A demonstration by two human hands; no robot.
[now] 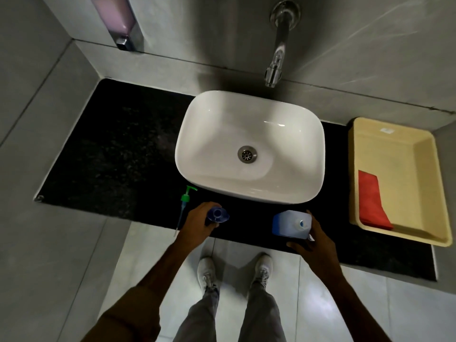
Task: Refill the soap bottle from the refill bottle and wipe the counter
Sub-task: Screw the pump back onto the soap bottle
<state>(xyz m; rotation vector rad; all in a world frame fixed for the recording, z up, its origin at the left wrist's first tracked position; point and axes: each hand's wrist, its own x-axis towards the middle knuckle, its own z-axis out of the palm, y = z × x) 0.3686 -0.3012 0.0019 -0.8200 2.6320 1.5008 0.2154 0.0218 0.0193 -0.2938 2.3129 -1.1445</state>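
Now the soap bottle (218,215) stands upright and uncapped at the desk's (111,156) front edge with the left hand (197,224) wrapped around its side, and the refill bottle (291,223) stands just to its right, mouth up, the right hand (313,236) cupped on its near side, fingers partly spread. Pouring likely means carrying the refill leftward over the open neck. Counted: two bottles, one pump (185,206) lying left of the soap bottle, one red cloth (371,201) in one tray (429,169).
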